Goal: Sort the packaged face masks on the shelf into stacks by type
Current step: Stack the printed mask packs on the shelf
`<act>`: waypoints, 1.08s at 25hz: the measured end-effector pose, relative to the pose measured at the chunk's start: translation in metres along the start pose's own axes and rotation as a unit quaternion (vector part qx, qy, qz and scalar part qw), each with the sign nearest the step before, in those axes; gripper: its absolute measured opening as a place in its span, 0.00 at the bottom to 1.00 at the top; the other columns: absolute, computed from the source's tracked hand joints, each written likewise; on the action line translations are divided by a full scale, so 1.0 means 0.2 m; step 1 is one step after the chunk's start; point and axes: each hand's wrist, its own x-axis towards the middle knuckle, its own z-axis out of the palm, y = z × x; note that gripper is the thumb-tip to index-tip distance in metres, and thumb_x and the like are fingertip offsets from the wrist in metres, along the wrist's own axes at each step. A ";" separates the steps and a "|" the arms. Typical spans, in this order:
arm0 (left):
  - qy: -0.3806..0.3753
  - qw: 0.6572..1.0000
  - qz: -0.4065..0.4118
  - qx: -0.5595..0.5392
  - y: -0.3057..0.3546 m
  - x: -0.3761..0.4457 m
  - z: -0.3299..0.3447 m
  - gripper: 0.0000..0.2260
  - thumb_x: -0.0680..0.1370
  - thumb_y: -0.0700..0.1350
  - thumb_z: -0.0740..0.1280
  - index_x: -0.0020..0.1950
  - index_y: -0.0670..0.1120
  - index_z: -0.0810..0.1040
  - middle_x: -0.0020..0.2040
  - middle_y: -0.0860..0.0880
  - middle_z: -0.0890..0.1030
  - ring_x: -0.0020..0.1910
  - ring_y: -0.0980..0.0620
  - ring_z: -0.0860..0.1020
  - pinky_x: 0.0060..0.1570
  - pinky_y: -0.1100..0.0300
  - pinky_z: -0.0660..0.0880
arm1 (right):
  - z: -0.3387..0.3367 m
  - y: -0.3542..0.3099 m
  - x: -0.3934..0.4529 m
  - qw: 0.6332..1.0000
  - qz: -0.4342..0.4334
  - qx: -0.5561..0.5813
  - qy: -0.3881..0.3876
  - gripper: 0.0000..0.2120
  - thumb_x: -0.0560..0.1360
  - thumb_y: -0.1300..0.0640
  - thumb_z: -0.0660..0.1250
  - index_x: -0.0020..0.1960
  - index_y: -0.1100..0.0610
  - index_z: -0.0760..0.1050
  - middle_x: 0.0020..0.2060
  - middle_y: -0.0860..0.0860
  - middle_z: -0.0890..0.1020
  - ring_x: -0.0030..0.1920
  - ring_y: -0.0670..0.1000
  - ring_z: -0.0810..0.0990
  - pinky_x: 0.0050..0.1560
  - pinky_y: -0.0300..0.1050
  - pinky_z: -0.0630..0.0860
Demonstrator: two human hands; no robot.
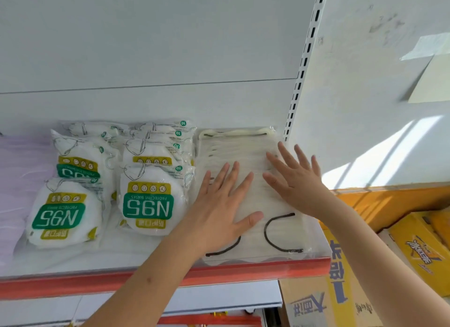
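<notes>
A stack of clear-wrapped cream masks with black ear loops [280, 231] lies at the right end of the shelf [170, 278]. My left hand [224, 204] rests flat on the stack's left half, fingers spread. My right hand [294, 180] lies flat on its right half, fingers also spread. Neither hand grips anything. To the left stand two overlapping rows of white N95 mask packs with green labels, one row [148, 200] beside the cream stack and one [63, 209] further left. Pale lilac mask packs [17, 180] lie at the far left.
The shelf has a red front strip and a white back panel with a slotted upright [304, 58] at its right end. Yellow and brown cardboard boxes [365, 278] stand below and to the right. A lower shelf [194, 302] shows underneath.
</notes>
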 end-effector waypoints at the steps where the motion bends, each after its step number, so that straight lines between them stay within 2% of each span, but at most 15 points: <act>1: 0.008 1.000 0.005 0.001 0.00 -0.02 0.02 0.39 0.76 0.72 0.40 0.82 0.55 0.37 0.81 0.48 0.32 0.80 0.51 0.31 0.79 0.44 0.37 | 0.00 -0.01 -0.01 0.998 -0.028 -0.047 0.017 0.35 0.76 0.29 0.38 0.79 0.41 0.44 0.79 0.42 0.40 0.79 0.53 0.36 0.77 0.57 0.36; 4: 0.031 0.999 0.017 -0.014 0.00 -0.06 0.08 0.37 0.78 0.70 0.40 0.83 0.54 0.39 0.82 0.48 0.35 0.80 0.52 0.32 0.80 0.45 0.39 | -0.01 -0.06 0.02 0.996 -0.063 -0.019 -0.052 0.38 0.75 0.29 0.39 0.80 0.44 0.42 0.80 0.45 0.42 0.80 0.53 0.40 0.78 0.55 0.41; 6: 0.049 0.997 0.017 -0.060 0.01 -0.07 0.07 0.35 0.80 0.67 0.44 0.83 0.53 0.41 0.83 0.49 0.36 0.81 0.54 0.34 0.80 0.49 0.38 | -0.02 -0.09 0.08 0.992 -0.076 -0.065 -0.073 0.38 0.75 0.29 0.38 0.81 0.45 0.41 0.80 0.46 0.43 0.80 0.52 0.41 0.78 0.55 0.42; 8: 0.070 0.989 0.035 -0.125 0.00 -0.14 0.03 0.32 0.82 0.63 0.51 0.83 0.52 0.50 0.84 0.50 0.45 0.82 0.56 0.44 0.80 0.54 0.46 | -0.07 -0.14 0.14 0.989 -0.100 -0.096 -0.058 0.38 0.76 0.29 0.38 0.81 0.47 0.49 0.81 0.49 0.50 0.80 0.53 0.50 0.78 0.56 0.47; 9: 0.110 0.976 0.038 -0.183 -0.02 -0.19 0.01 0.28 0.83 0.59 0.56 0.82 0.53 0.58 0.83 0.52 0.54 0.81 0.56 0.54 0.79 0.56 0.55 | -0.10 -0.20 0.16 0.993 -0.101 -0.067 -0.007 0.37 0.77 0.30 0.41 0.79 0.49 0.58 0.79 0.51 0.57 0.78 0.55 0.58 0.77 0.56 0.53; 11: 0.256 0.921 0.014 -0.294 -0.13 -0.35 -0.04 0.18 0.83 0.50 0.62 0.73 0.52 0.74 0.71 0.55 0.75 0.68 0.58 0.75 0.67 0.58 0.73 | -0.17 -0.41 0.23 0.986 -0.119 0.045 0.109 0.33 0.78 0.35 0.48 0.73 0.55 0.70 0.74 0.56 0.70 0.71 0.59 0.70 0.72 0.56 0.64; 13: 0.393 0.867 -0.058 -0.302 -0.30 -0.55 -0.07 0.12 0.82 0.46 0.62 0.64 0.50 0.81 0.57 0.55 0.83 0.54 0.56 0.83 0.54 0.55 0.80 | -0.18 -0.74 0.30 0.961 -0.186 0.128 0.160 0.27 0.80 0.42 0.56 0.71 0.59 0.72 0.71 0.59 0.72 0.69 0.62 0.72 0.71 0.56 0.67; 14: 0.441 0.848 -0.114 -0.272 -0.42 -0.66 -0.06 0.12 0.82 0.46 0.62 0.61 0.49 0.82 0.54 0.55 0.83 0.51 0.56 0.83 0.51 0.55 0.80 | -0.15 -0.95 0.33 0.948 -0.233 0.137 0.167 0.24 0.81 0.45 0.59 0.70 0.60 0.72 0.71 0.60 0.72 0.69 0.63 0.72 0.71 0.57 0.67; 16: 0.501 0.809 -0.231 -0.205 -0.70 -0.91 -0.04 0.12 0.80 0.46 0.61 0.57 0.48 0.83 0.53 0.54 0.83 0.51 0.55 0.82 0.52 0.55 0.79 | -0.06 -1.39 0.36 0.928 -0.316 0.115 0.157 0.26 0.80 0.44 0.59 0.71 0.59 0.72 0.72 0.61 0.70 0.70 0.64 0.70 0.71 0.58 0.66; 17: 0.511 0.790 -0.284 -0.186 -0.84 -1.03 -0.03 0.14 0.80 0.47 0.60 0.58 0.48 0.83 0.53 0.54 0.82 0.53 0.54 0.81 0.55 0.55 0.78 | -0.01 -1.60 0.39 0.924 -0.349 0.087 0.131 0.28 0.79 0.42 0.57 0.72 0.58 0.70 0.73 0.60 0.68 0.72 0.63 0.67 0.72 0.58 0.64; 19: 0.479 0.775 -0.379 -0.164 -1.09 -1.24 0.00 0.20 0.78 0.52 0.56 0.62 0.47 0.81 0.59 0.51 0.81 0.60 0.51 0.79 0.62 0.53 0.75 | 0.13 -1.99 0.44 0.921 -0.383 -0.002 0.066 0.30 0.80 0.39 0.54 0.77 0.53 0.61 0.77 0.57 0.62 0.76 0.59 0.61 0.75 0.57 0.56; 21: 0.407 0.793 -0.433 -0.133 -1.27 -1.39 0.05 0.26 0.78 0.56 0.53 0.68 0.46 0.77 0.67 0.47 0.78 0.68 0.46 0.75 0.68 0.53 0.70 | 0.28 -2.29 0.50 0.923 -0.372 -0.097 0.028 0.32 0.81 0.36 0.50 0.80 0.51 0.53 0.79 0.55 0.56 0.78 0.58 0.55 0.77 0.60 0.47; 23: 0.346 0.821 -0.440 -0.117 -1.40 -1.48 0.10 0.31 0.78 0.60 0.49 0.75 0.47 0.71 0.76 0.45 0.70 0.76 0.45 0.67 0.75 0.51 0.64 | 0.40 -2.49 0.56 0.932 -0.326 -0.158 0.010 0.36 0.80 0.33 0.45 0.81 0.52 0.49 0.80 0.56 0.53 0.79 0.61 0.52 0.76 0.65 0.41; 25: 0.319 0.830 -0.444 -0.112 -1.53 -1.55 0.12 0.33 0.78 0.63 0.44 0.80 0.50 0.64 0.81 0.48 0.60 0.81 0.48 0.56 0.79 0.51 0.56 | 0.50 -2.63 0.61 0.949 -0.269 -0.160 -0.031 0.39 0.78 0.30 0.42 0.81 0.51 0.43 0.80 0.57 0.48 0.79 0.64 0.48 0.76 0.67 0.43; 27: 0.319 0.832 -0.442 -0.103 -1.67 -1.64 0.12 0.33 0.79 0.64 0.42 0.81 0.52 0.60 0.83 0.49 0.55 0.82 0.50 0.51 0.80 0.52 0.50 | 0.58 -2.69 0.63 0.959 -0.220 -0.142 -0.108 0.41 0.75 0.27 0.41 0.81 0.48 0.39 0.80 0.56 0.43 0.79 0.65 0.46 0.75 0.68 0.48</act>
